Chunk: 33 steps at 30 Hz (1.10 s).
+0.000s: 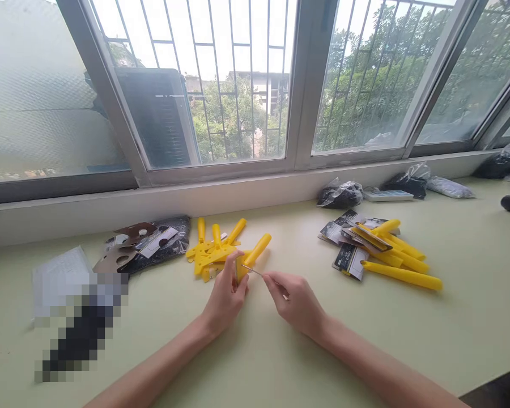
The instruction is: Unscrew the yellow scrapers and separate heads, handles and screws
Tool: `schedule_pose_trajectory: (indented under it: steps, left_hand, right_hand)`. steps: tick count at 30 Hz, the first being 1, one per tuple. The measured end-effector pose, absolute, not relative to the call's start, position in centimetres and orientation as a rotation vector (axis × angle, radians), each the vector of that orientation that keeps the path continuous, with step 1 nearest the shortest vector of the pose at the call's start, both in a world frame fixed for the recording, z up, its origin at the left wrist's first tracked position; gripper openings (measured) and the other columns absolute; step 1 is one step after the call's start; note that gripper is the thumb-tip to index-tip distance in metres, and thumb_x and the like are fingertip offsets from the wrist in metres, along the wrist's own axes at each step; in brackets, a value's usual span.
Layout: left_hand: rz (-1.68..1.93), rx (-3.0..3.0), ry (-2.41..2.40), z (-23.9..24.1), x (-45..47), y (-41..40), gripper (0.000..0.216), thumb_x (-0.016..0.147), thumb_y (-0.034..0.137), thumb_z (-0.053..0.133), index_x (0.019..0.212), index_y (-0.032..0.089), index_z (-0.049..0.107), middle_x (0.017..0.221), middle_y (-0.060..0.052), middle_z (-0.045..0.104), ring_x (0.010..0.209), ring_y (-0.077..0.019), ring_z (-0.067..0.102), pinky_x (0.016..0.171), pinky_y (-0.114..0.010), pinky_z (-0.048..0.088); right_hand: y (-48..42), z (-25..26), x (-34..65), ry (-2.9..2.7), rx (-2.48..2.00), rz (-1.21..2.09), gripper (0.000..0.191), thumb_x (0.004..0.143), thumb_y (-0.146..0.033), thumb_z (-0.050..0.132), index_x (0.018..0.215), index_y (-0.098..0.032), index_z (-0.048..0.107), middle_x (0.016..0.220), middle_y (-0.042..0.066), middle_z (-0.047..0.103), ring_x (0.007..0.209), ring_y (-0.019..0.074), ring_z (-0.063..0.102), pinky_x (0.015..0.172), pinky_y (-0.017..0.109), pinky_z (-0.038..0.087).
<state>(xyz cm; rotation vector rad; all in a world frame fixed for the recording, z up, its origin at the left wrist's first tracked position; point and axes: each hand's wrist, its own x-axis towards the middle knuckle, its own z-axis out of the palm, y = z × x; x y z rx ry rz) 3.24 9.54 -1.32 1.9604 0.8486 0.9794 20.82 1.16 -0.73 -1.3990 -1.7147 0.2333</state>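
Note:
My left hand (226, 294) is closed round the head of a yellow plastic scraper (255, 252), whose handle points up and right. My right hand (293, 300) pinches a thin metal blade (252, 270), and the blade's tip touches the scraper head between the two hands. Just behind my left hand lies a loose pile of yellow scrapers (210, 246). To the right sits a second pile of yellow scrapers with card sleeves (382, 246).
A pale green table (471, 272) runs under a barred window. At the left are brown card pieces on a black bag (153, 243) and a blurred patch. Black bags (340, 194) and a white flat box (387, 196) line the sill at the right.

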Motion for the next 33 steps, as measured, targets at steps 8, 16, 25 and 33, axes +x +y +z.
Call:
schedule_pose_trajectory:
  steps: [8, 16, 25, 33]
  left_hand:
    - [1.007, 2.29, 0.912, -1.3, 2.8, 10.2, 0.038, 0.099, 0.02, 0.045, 0.136, 0.028, 0.047, 0.104, -0.004, 0.064, 0.075, -0.0145, 0.058, 0.072, -0.028, 0.048]
    - [1.007, 2.314, 0.946, -1.2, 2.8, 10.3, 0.043, 0.099, 0.02, 0.045, 0.141, 0.028, 0.045, 0.102, -0.005, 0.067, 0.078, -0.016, 0.06, 0.076, -0.029, 0.049]
    - [0.978, 2.305, 0.935, -1.1, 2.8, 10.2, 0.042, 0.099, 0.023, 0.046, 0.141, 0.028, 0.044, 0.102, -0.005, 0.067, 0.077, -0.0162, 0.061, 0.074, -0.029, 0.049]
    - [0.999, 2.318, 0.958, -1.3, 2.7, 10.3, 0.043, 0.099, 0.023, 0.046, 0.142, 0.027, 0.044, 0.1, -0.004, 0.066, 0.077, -0.0166, 0.06, 0.075, -0.03, 0.049]
  right_hand:
    - [1.4, 0.0, 21.6, -1.637, -1.42, 0.371, 0.034, 0.105, -0.032, 0.043, 0.076, -0.02, 0.053, 0.067, -0.002, 0.051, 0.059, 0.0129, 0.043, 0.058, 0.026, 0.036]
    - [1.6, -0.6, 21.6, -1.888, -1.294, -0.251, 0.03, 0.107, -0.021, 0.038, 0.083, -0.02, 0.055, 0.076, 0.003, 0.051, 0.07, 0.0175, 0.045, 0.066, 0.029, 0.039]
    - [1.7, -0.2, 20.7, -1.551, -1.517, 0.426, 0.051, 0.106, -0.046, 0.039, 0.062, -0.02, 0.042, 0.055, -0.004, 0.042, 0.052, 0.0117, 0.036, 0.055, 0.027, 0.029]
    - [1.3, 0.4, 20.3, -1.468, -1.417, 0.484, 0.031, 0.1, -0.039, 0.054, 0.075, -0.02, 0.059, 0.067, -0.003, 0.052, 0.062, 0.0135, 0.041, 0.06, 0.027, 0.033]
